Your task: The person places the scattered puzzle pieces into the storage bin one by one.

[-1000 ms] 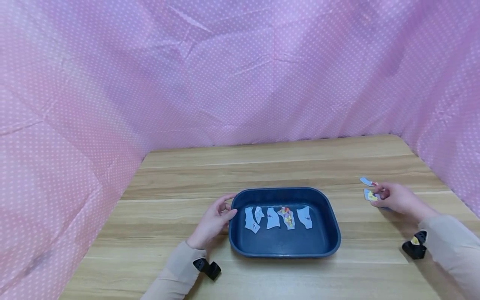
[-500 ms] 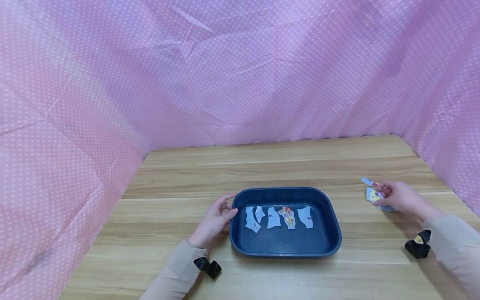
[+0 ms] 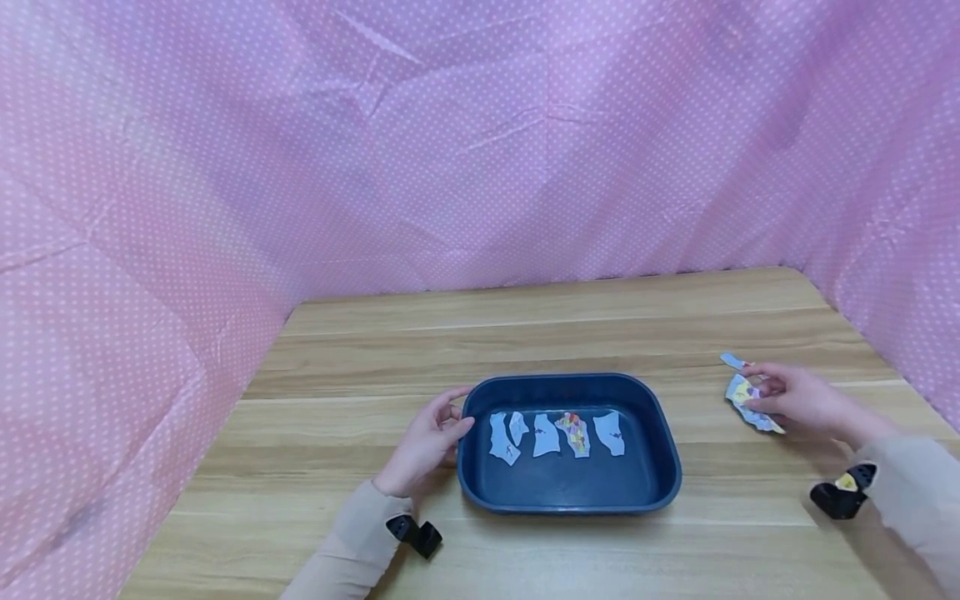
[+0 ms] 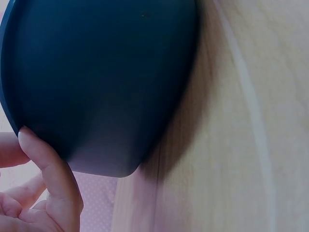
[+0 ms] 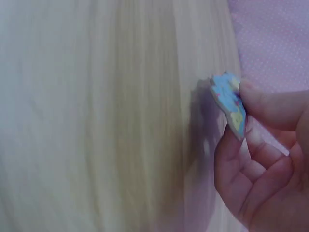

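Note:
My left hand holds the left end of a dark blue plastic tray, its thumb and finger bent at the rim. In the left wrist view the thumb lies against the tray's wall. Over at the right, my right hand pinches a jagged, light-blue flat piece printed in yellow and purple. The right wrist view shows this piece tilted between thumb and fingers, with part covered by the thumb. Just beyond it lies a slim light-blue piece, a fingertip close to its red end.
Several jagged pieces lie in a row inside the tray, among them a white-blue one and one with a colourful print. Pink dotted cloth hangs behind and beside the wooden table. Each wrist carries a black camera.
The pinched piece has turned and tilted in my right hand, showing more of its face and lower edge. The left hand and tray have stayed in place.

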The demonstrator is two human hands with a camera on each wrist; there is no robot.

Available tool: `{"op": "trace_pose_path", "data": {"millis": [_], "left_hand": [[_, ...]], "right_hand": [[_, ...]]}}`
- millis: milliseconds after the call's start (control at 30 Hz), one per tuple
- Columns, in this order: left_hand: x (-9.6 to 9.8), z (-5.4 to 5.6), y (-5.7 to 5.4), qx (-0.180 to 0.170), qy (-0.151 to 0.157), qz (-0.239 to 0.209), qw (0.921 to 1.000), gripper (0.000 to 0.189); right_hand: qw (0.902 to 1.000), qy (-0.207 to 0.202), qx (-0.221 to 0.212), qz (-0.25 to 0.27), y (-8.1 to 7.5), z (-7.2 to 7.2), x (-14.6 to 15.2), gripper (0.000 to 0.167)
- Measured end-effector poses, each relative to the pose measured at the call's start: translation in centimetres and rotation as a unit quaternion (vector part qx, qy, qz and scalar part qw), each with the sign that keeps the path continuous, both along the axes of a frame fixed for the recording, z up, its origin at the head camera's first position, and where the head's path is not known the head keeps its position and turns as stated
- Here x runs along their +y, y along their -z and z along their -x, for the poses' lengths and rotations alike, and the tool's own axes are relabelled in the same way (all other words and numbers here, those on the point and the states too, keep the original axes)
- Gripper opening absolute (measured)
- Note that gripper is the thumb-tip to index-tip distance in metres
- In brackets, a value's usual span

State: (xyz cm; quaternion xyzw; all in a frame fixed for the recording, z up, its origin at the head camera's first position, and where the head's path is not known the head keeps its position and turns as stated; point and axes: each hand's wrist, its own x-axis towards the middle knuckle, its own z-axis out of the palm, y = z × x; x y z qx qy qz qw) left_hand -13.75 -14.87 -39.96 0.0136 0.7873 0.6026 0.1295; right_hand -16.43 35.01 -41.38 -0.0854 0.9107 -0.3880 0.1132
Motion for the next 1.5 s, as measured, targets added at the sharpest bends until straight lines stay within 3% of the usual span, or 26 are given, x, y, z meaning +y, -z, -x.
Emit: {"op": "trace_pose_path", "data": {"millis": [100, 233, 433, 700, 833, 933, 1033, 1100, 1233, 1500], "left_hand": [[0.0, 0.0, 0.0, 0.001, 0.002, 0.0, 1.0, 0.046], [0.0, 0.0, 0.0, 0.001, 0.0, 0.0, 1.0, 0.046], [-0.1, -0.1, 0.1, 0.007, -0.001, 0.003, 1.0, 0.047], [0.1, -0.2, -0.1, 0.002, -0.002, -0.001, 1.0, 0.046], [0.1, -0.2, -0.1, -0.005, -0.002, 0.0, 1.0, 0.046], [0.1, -0.2, -0.1, -0.009, -0.002, -0.004, 0.9999, 0.045], [0.1, -0.2, -0.1, -0.01, -0.003, -0.01, 0.9999, 0.045], [0.1, -0.2, -0.1, -0.009, -0.001, -0.013, 0.9999, 0.045], [0.0, -0.1, 0.0, -0.005, 0.0, -0.014, 0.9999, 0.045], [0.0, -0.1, 0.1, 0.002, -0.004, -0.006, 1.0, 0.045]], "right_hand": [[0.9988, -0.018, 0.013, 0.043, 0.3, -0.3, -0.3, 0.047], [0.9955, -0.04, 0.022, 0.084, 0.5, -0.4, -0.9, 0.058], [0.9923, -0.058, 0.016, 0.108, 0.2, -0.5, -2.3, 0.045], [0.992, -0.034, 0.028, 0.119, -0.9, -0.7, -4.1, 0.041], [0.9898, -0.031, 0.042, 0.133, -2.3, -0.6, -4.8, 0.05], [0.9918, -0.027, 0.047, 0.116, -3.9, -0.3, -5.5, 0.043], [0.9941, -0.024, 0.047, 0.095, -5.6, -0.1, -6.6, 0.049], [0.994, -0.03, 0.05, 0.092, -6.5, 0.0, -7.5, 0.054], [0.9911, -0.056, 0.062, 0.104, -7.9, 0.3, -9.7, 0.05], [0.986, -0.099, 0.059, 0.12, -9.4, 0.8, -14.0, 0.048]]}}
